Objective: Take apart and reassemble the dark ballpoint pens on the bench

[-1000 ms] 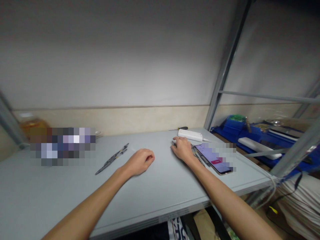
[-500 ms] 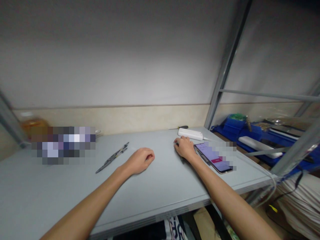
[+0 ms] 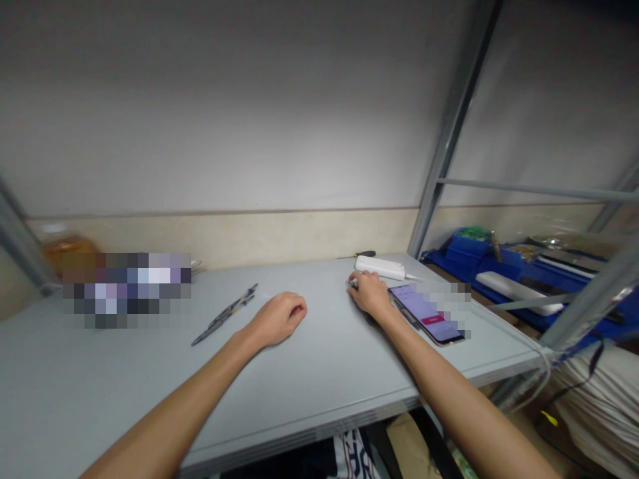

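Note:
My left hand [image 3: 278, 318] rests on the grey table [image 3: 299, 392] with its fingers loosely curled in, and nothing shows in them. To its left lie several slim dark-grey pens [image 3: 224, 315] close together, slanting away from me. Farther right, my right hand [image 3: 369, 294] is closed low over the tabletop on what looks like a pen [image 3: 354, 283]. Only its silvery end shows at the fingertips; a dark part is mostly covered by the palm. Just right of that hand lie more dark pens [image 3: 405, 311], partly hidden by the wrist, beside a phone [image 3: 432, 316] with a lit screen.
Behind my right hand are a white power strip [image 3: 379, 267] with a cable and a screwdriver [image 3: 365, 254]. Blurred items [image 3: 124, 289] and a bottle of amber liquid [image 3: 70, 249] stand at the left. A metal post [image 3: 442, 153] rises beside blue trays [image 3: 466, 246] at the right.
My right hand has shifted and tilted slightly; more of the silvery end shows at its fingertips and less of the dark part under the palm. My left hand has moved slightly up and left.

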`<state>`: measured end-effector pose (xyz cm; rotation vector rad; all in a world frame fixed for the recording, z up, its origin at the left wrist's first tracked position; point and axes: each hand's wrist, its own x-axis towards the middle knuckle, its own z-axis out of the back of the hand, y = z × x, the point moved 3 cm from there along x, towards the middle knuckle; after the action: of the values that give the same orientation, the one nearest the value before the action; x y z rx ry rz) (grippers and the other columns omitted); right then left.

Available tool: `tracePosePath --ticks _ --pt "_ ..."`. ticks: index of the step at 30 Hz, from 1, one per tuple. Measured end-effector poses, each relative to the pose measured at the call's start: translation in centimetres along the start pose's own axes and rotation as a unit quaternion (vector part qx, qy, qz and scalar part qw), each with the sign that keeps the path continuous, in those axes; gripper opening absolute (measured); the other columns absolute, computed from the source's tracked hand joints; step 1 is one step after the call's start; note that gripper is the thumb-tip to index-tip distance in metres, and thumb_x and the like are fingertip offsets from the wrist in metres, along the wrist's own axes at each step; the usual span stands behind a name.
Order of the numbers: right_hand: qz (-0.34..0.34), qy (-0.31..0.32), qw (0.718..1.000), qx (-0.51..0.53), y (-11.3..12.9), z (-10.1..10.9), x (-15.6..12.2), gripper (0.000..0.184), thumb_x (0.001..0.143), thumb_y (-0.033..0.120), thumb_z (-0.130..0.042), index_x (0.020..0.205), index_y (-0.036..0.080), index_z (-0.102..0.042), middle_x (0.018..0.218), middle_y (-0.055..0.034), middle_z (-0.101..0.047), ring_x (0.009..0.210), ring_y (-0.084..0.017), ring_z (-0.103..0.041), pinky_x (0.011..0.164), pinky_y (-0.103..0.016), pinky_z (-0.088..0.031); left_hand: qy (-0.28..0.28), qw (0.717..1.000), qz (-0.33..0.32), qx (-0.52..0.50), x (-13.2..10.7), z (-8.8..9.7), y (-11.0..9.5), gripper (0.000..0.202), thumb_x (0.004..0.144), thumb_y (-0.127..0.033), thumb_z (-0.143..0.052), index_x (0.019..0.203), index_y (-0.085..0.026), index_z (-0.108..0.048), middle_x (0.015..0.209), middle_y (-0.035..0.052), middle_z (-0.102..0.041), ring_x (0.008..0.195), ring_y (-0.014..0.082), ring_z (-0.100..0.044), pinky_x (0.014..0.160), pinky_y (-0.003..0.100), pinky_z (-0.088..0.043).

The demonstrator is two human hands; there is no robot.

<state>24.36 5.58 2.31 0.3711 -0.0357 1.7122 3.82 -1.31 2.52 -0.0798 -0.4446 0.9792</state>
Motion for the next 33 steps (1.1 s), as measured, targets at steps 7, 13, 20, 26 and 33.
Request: tracePosePath --ticks 7,13,20,26,33 --pt "0.005 -0.011 1.000 -0.014 0.3 0.2 -0.2 0.029 0.081 0.035 -0.048 0.106 0.021 -0.054 0.110 -0.0109 -0.053 0.105 -0.027 -0.041 0.079 -0.038 -0.034 -0.030 0.969 0.147 0.198 -0.3 1.2 1.2 0.021 0.080 -0.015 -0.042 0.094 -0.017 -0.058 0.095 0.0091 -0.057 0.097 0.0241 -0.046 0.080 0.035 -0.039" --pt "0.027 -0.023 0.999 -0.001 0.8 0.4 -0.3 0.028 0.082 0.034 -0.047 0.105 0.021 -0.055 0.108 -0.0105 -0.054 0.103 -0.026 -0.042 0.078 -0.036 -0.033 0.008 0.918 0.276 0.284 -1.1 1.7 2.4 0.032 0.074 -0.009 -0.039 0.102 -0.012 -0.054 0.103 0.0152 -0.051 0.100 0.0293 -0.044 0.073 0.042 -0.042" --pt "0.042 -0.037 0.998 0.009 0.9 0.3 -0.2 0.026 0.081 0.031 -0.047 0.104 0.020 -0.056 0.105 -0.0105 -0.054 0.100 -0.024 -0.042 0.077 -0.035 -0.031 0.054 0.910 0.304 0.276 -1.3 1.5 2.7 0.039 0.073 -0.002 -0.033 0.105 -0.012 -0.053 0.105 0.0162 -0.050 0.098 0.0285 -0.046 0.072 0.045 -0.043" --pt "0.048 -0.044 0.998 0.024 0.9 0.1 -0.1 0.024 0.081 0.029 -0.047 0.101 0.020 -0.058 0.102 -0.0100 -0.054 0.098 -0.024 -0.042 0.077 -0.034 -0.030 0.049 0.909 0.312 0.272 -1.3 1.8 2.8 0.041 0.072 -0.001 -0.035 0.107 -0.014 -0.054 0.111 0.0172 -0.048 0.104 0.0306 -0.041 0.074 0.046 -0.042" --pt "0.052 -0.039 0.997 0.041 1.0 0.4 -0.2 0.022 0.080 0.029 -0.048 0.097 0.020 -0.059 0.101 -0.0100 -0.054 0.096 -0.024 -0.043 0.075 -0.034 -0.030 0.067 0.910 0.307 0.270 -1.3 1.7 2.8 0.044 0.076 0.001 -0.028 0.108 -0.014 -0.053 0.111 0.0175 -0.049 0.103 0.0310 -0.042 0.070 0.048 -0.045"
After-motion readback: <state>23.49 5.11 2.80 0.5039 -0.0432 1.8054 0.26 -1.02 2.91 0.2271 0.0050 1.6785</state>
